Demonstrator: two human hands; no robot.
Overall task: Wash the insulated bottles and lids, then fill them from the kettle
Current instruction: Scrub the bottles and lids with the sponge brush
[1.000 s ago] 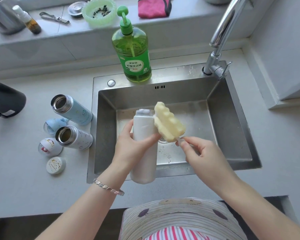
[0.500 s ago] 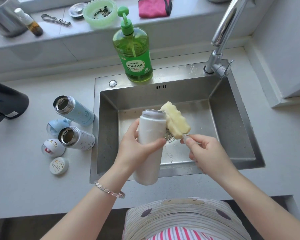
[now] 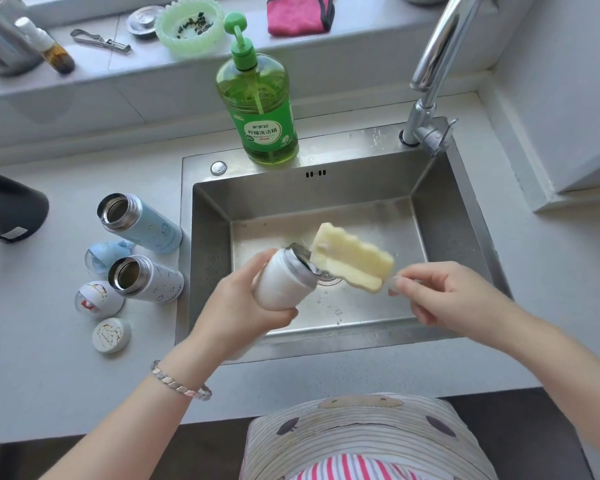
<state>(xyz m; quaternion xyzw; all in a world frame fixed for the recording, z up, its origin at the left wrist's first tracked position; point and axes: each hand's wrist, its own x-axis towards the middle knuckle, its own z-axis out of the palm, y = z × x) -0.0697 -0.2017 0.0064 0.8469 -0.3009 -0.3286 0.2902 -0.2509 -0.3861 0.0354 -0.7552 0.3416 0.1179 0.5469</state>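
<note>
My left hand (image 3: 243,306) grips a white insulated bottle (image 3: 281,282) over the sink (image 3: 465,216), its steel mouth tilted toward the right. My right hand (image 3: 444,299) pinches the clear handle of a yellow sponge brush (image 3: 352,259), whose head lies against the bottle's mouth. On the counter to the left stand a pale blue bottle (image 3: 142,223) and a white patterned bottle (image 3: 146,278), both uncapped. Three lids lie beside them: a blue lid (image 3: 101,256), a white lid with red marks (image 3: 96,299) and a white lid with gold cracks (image 3: 111,335). A black kettle (image 3: 7,209) sits at the far left edge.
A green dish soap bottle (image 3: 260,109) stands on the sink's back rim. The tap (image 3: 430,74) rises at the back right. On the windowsill lie a pink cloth (image 3: 298,13), a green dish (image 3: 189,24), a small brown bottle (image 3: 49,50) and a metal tool (image 3: 101,41).
My left hand has tilted the white bottle from upright so its mouth points right. The sponge brush has swung down to lie across the mouth.
</note>
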